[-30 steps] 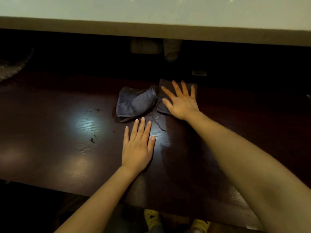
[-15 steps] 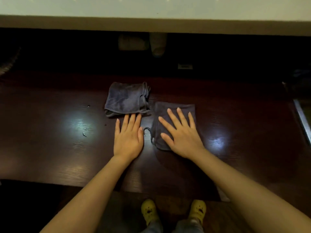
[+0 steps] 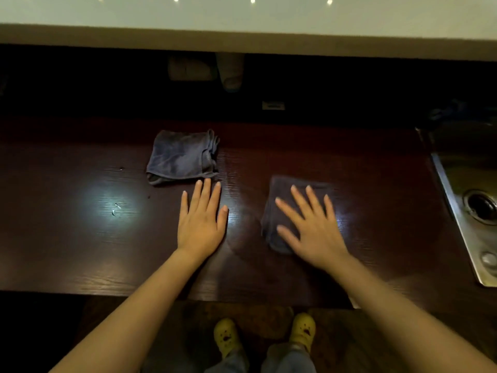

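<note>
Two folded dark blue-grey cloths lie on a dark wooden counter [image 3: 80, 251]. My right hand [image 3: 312, 227] presses flat, fingers spread, on the nearer cloth [image 3: 277, 211], covering most of it. My left hand [image 3: 201, 219] rests flat on the bare wood, fingers straight, its fingertips just short of the other folded cloth [image 3: 183, 157], which lies farther back and to the left.
A steel sink [image 3: 473, 200] with a round drain is set into the counter at the right edge. A few small crumbs [image 3: 115, 208] lie on the wood at the left. A pale raised ledge [image 3: 242, 36] runs along the back. My yellow shoes [image 3: 226, 337] show below the counter's front edge.
My right hand has slid its cloth toward me and to the right, away from the other cloth. The left hand stays flat on the wood.
</note>
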{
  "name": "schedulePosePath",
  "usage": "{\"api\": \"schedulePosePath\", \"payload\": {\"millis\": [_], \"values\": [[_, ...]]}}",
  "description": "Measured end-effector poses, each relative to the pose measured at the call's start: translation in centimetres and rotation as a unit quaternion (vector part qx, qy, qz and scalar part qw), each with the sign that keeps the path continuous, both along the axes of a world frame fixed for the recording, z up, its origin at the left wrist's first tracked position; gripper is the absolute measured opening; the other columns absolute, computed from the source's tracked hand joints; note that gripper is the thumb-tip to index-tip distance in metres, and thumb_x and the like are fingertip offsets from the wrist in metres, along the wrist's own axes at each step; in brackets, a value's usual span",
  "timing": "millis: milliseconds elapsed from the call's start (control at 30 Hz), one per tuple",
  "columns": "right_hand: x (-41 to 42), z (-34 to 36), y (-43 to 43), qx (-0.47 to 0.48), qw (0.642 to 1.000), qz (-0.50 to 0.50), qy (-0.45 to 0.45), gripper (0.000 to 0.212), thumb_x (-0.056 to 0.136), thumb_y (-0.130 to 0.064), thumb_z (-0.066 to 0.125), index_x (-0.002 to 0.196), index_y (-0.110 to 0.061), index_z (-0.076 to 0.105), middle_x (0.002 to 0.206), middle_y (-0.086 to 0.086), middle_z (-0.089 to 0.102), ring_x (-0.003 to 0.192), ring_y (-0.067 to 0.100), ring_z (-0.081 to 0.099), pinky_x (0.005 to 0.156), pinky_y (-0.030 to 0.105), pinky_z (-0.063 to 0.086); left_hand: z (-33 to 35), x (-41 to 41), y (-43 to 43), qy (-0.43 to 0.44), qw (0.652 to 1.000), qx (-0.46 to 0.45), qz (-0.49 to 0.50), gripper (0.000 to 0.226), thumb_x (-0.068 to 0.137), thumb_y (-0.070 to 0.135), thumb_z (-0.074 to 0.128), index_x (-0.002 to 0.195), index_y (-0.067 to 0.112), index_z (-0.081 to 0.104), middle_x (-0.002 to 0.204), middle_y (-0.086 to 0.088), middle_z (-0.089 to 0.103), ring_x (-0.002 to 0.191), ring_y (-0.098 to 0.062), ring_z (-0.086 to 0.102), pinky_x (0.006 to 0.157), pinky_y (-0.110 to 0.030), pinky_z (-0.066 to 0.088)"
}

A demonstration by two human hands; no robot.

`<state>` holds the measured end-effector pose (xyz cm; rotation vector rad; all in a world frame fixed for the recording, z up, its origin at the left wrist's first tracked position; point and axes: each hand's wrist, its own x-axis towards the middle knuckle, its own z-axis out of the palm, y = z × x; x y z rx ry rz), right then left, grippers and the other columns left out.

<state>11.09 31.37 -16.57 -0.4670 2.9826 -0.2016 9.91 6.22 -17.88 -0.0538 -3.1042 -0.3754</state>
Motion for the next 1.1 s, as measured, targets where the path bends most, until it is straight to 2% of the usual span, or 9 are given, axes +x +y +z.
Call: {"api": "schedulePosePath", "payload": {"millis": [133, 233, 300, 433, 533, 667, 867, 967, 1100], "values": [[-8.5, 0.4, 1.4, 0.0, 0.996, -0.084, -0.02, 0.059, 0.092, -0.058, 0.031, 0.146, -0.041, 0.015, 0.161, 0.0, 0.004, 0.147, 0.027, -0.004, 0.117, 0.055, -0.003, -0.1, -0.4, 1.9, -0.001, 1.0, 0.013, -0.015, 0.059, 0.092, 0.045, 0.014, 0.147, 0.022, 0.012, 0.158, -0.002, 0.01, 0.144, -0.014, -0.002, 0.118, -0.042, -0.003], [-11.0, 0.2, 0.9, -0.019, 0.992, -0.121, -0.031, 0.059, 0.092, -0.059, 0.025, 0.146, -0.041, 0.012, 0.161, 0.001, 0.003, 0.147, 0.028, -0.007, 0.116, 0.056, -0.006, -0.1, -0.8, 2.3, -0.001, 1.0, -0.006, 0.0, 0.058, 0.093, 0.045, 0.017, 0.146, 0.024, 0.014, 0.157, -0.001, 0.013, 0.145, -0.015, 0.002, 0.118, -0.044, -0.001], [-9.9, 0.0, -0.1, -0.019, 0.991, -0.129, -0.02, 0.06, 0.092, -0.059, 0.025, 0.147, -0.039, 0.012, 0.161, 0.003, 0.004, 0.146, 0.031, -0.006, 0.115, 0.057, -0.006, -0.1, -0.8, 2.3, -0.003, 1.0, -0.012, 0.001, 0.057, 0.093, 0.045, 0.019, 0.146, 0.025, 0.015, 0.157, 0.0, 0.013, 0.145, -0.015, 0.004, 0.118, -0.044, 0.001], [-1.9, -0.6, -2.1, -0.009, 0.999, -0.036, 0.025, 0.061, 0.089, -0.059, 0.028, 0.146, -0.037, 0.019, 0.159, 0.004, 0.013, 0.146, 0.033, 0.005, 0.115, 0.057, -0.001, 0.0, -0.8, 2.3, -0.003, 1.0, -0.015, -0.008, 0.058, 0.093, 0.045, 0.019, 0.146, 0.024, 0.016, 0.157, -0.001, 0.014, 0.145, -0.016, 0.006, 0.118, -0.046, 0.003], [2.1, -1.0, 0.8, 0.011, 1.0, -0.003, 0.024, 0.059, 0.09, -0.061, 0.026, 0.145, -0.039, 0.022, 0.158, 0.0, 0.017, 0.147, 0.028, 0.008, 0.116, 0.054, 0.005, 0.0, -0.9, 2.1, -0.006, 1.0, -0.015, -0.01, 0.058, 0.092, 0.046, 0.018, 0.146, 0.023, 0.016, 0.157, -0.002, 0.015, 0.145, -0.016, 0.006, 0.118, -0.047, 0.003], [2.0, -0.3, 8.4, 0.026, 0.994, -0.102, 0.011, 0.061, 0.087, -0.059, 0.028, 0.144, -0.037, 0.027, 0.157, 0.002, 0.022, 0.145, 0.03, 0.014, 0.114, 0.055, 0.013, 0.1, -0.8, 2.2, 0.0, 1.0, -0.014, -0.009, 0.059, 0.092, 0.045, 0.02, 0.146, 0.022, 0.018, 0.157, -0.003, 0.016, 0.145, -0.016, 0.007, 0.118, -0.046, 0.003], [1.6, 0.6, 17.6, 0.028, 0.961, -0.274, -0.024, 0.066, 0.085, -0.062, 0.016, 0.146, -0.037, 0.017, 0.16, 0.002, 0.011, 0.147, 0.027, 0.003, 0.117, 0.056, 0.004, 0.1, -0.9, 2.4, 0.005, 1.0, -0.025, -0.006, 0.059, 0.092, 0.045, 0.021, 0.145, 0.02, 0.02, 0.156, -0.004, 0.018, 0.145, -0.018, 0.009, 0.118, -0.047, 0.005], [2.3, 0.3, 14.1, 0.014, 0.951, -0.309, -0.011, 0.067, 0.085, -0.059, 0.019, 0.147, -0.033, 0.02, 0.16, 0.007, 0.012, 0.146, 0.033, 0.004, 0.115, 0.06, 0.005, 0.0, -0.8, 2.6, 0.009, 1.0, -0.025, -0.002, 0.059, 0.092, 0.044, 0.022, 0.145, 0.02, 0.022, 0.156, -0.005, 0.019, 0.145, -0.019, 0.01, 0.117, -0.047, 0.005], [5.3, 0.3, 4.1, 0.01, 0.975, -0.22, 0.008, 0.064, 0.086, -0.056, 0.027, 0.145, -0.031, 0.027, 0.157, 0.011, 0.021, 0.144, 0.039, 0.013, 0.114, 0.063, 0.009, -0.3, -0.9, 2.5, 0.003, 1.0, -0.027, -0.001, 0.06, 0.091, 0.045, 0.02, 0.145, 0.02, 0.021, 0.156, -0.006, 0.018, 0.145, -0.019, 0.01, 0.117, -0.048, 0.004]]}}
